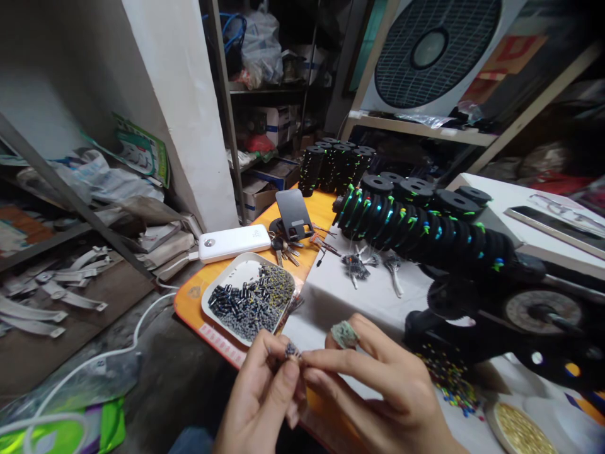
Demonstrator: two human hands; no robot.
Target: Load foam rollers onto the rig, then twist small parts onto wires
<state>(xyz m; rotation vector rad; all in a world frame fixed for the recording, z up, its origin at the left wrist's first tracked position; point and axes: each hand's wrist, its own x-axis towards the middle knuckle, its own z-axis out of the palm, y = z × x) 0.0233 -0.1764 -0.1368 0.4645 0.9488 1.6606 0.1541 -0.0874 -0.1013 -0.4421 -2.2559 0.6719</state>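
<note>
The left hand [265,400] pinches a small grey cluster [292,349] above the orange worktop's [267,216] edge; right hand [392,384] fingertips meet it, grip unclear. A white tray [243,260] of small parts sits beyond; cluttered shelves [253,91] and a pillar [182,94] stand behind.

The tiny grey pieces [292,350] in the left hand [265,394] seem matt, though blurred; the finger wrap [345,335] on the right hand [385,375] is rough and cloth-like. Beyond the left hand are a smooth plastic tray [242,265], metal keys [280,253] and a smooth tabletop [201,277].
</note>
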